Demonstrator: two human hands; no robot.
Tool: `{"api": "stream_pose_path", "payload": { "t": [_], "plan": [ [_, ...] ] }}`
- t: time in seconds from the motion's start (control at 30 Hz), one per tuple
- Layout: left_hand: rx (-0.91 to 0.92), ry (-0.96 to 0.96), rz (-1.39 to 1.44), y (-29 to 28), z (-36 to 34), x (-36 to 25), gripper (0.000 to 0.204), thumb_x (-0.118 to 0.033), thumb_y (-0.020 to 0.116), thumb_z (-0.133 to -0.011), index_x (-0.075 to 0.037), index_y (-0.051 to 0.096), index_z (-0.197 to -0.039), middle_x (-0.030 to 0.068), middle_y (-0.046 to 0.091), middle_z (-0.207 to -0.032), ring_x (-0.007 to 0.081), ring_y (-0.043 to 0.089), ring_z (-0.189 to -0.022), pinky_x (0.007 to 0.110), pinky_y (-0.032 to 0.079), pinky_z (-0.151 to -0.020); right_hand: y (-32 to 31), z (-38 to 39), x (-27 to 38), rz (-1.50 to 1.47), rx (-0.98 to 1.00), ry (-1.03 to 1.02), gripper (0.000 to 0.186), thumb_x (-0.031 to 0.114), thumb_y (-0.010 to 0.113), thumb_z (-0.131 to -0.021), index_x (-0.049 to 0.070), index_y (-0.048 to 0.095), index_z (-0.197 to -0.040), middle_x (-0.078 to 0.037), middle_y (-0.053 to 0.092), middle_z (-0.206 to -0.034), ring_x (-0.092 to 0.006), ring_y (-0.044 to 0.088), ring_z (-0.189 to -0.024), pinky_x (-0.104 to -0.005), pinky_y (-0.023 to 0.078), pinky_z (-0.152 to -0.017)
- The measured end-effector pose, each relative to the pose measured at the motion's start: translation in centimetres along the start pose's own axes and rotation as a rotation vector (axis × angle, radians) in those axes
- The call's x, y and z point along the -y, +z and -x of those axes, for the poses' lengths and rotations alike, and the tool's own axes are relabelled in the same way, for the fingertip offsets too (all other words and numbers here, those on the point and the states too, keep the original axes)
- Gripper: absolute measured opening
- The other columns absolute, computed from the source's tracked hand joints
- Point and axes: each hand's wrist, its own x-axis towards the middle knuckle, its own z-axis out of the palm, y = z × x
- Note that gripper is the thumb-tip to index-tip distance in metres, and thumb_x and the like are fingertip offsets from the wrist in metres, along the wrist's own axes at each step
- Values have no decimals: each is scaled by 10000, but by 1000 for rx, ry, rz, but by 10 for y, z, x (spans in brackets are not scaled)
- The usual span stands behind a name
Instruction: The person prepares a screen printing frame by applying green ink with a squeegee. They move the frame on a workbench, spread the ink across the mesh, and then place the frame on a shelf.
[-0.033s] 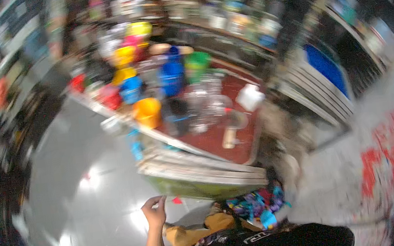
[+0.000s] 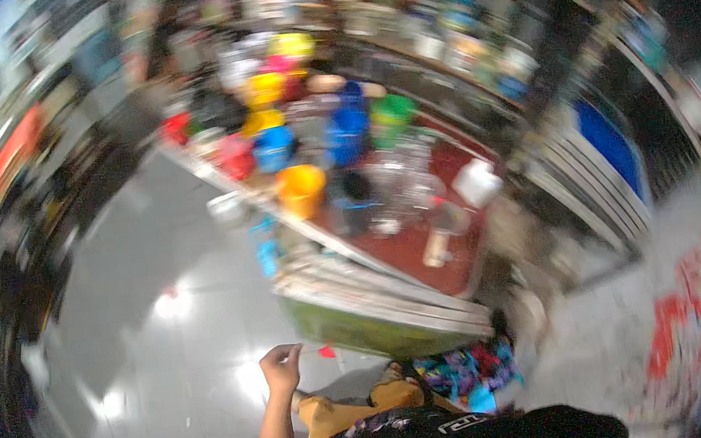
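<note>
Frame is motion-blurred, so fine detail is soft.

Nearest: person's dark top with a patterned edge at the bottom, mustard-yellow trousers [image 2: 339,413] just above it. Left forearm comes up from the lower edge; left hand [image 2: 281,369] is raised over the glossy grey floor [image 2: 156,348], fingers curled in loosely, thumb and fingertips close together. Can't tell if it's pinching anything, too blurred. Right hand isn't in the frame.

Just right of the hand: small red scrap [image 2: 326,352] on the floor, apart from the fingers. Beyond it, the green front face [image 2: 356,332] of a low display platform, nearest thing ahead of the hand, not touched. A stack of flat pale boards [image 2: 377,290] lies along the platform's near edge. Multicoloured cloth bundle [image 2: 465,371] sits on the floor at the platform's right corner, beside the person's legs.

On the platform's red top [image 2: 411,251]: clear plastic containers [image 2: 403,182] mid-deck, a white jug-like container [image 2: 477,181] to the right, an orange bucket [image 2: 301,190] at the left edge. Further back, blue buckets [image 2: 349,136], a green bucket [image 2: 393,113] and yellow buckets [image 2: 265,89], packed together.

Farthest: shelving [image 2: 451,40] stocked with blurred goods along the back wall. White and blue panels [image 2: 596,154] lean at right.
</note>
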Motion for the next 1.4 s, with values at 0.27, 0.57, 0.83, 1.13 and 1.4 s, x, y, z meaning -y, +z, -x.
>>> {"api": "stream_pose_path", "payload": {
  "t": [0.27,0.57,0.83,1.13,1.4],
  "plan": [
    [-15,-508,-790,-226,193,465,265,-332,556,-730,-96,666,-778,122,634,-794,286,606,-753,405,474,-675,-8,0,306,-79,-326,-547,145,84,529,-759,32,570,-889,-158,566,-859,-250,547,-795,-351,451,-678],
    [-34,-1171,-424,-333,211,427,341,-324,600,-714,-70,649,-935,107,620,-1001,223,600,-896,331,472,-759,34,68,528,-133,-38,-615,289,-39,567,-696,42,541,-972,-141,577,-842,-245,566,-708,-355,469,-627],
    [-46,-1299,191,-344,155,413,399,-138,468,-802,-178,498,-1198,88,563,-1125,221,565,-981,329,463,-800,60,115,662,202,28,-600,267,123,568,-734,33,587,-985,-158,606,-924,-281,582,-799,-393,468,-692],
    [-504,-1538,552,-480,51,450,448,-314,551,-814,3,502,-1127,176,509,-1160,229,590,-852,338,501,-696,91,86,900,805,57,-789,278,211,506,-736,49,629,-925,-140,621,-938,-290,586,-873,-385,463,-753],
    [-991,-1397,621,-577,-14,515,389,-309,592,-795,78,556,-819,112,595,-647,203,548,-470,325,446,-435,211,300,1341,526,-89,-1309,317,242,573,-721,38,618,-959,-152,607,-994,-278,578,-930,-378,455,-795]
  ]
}}
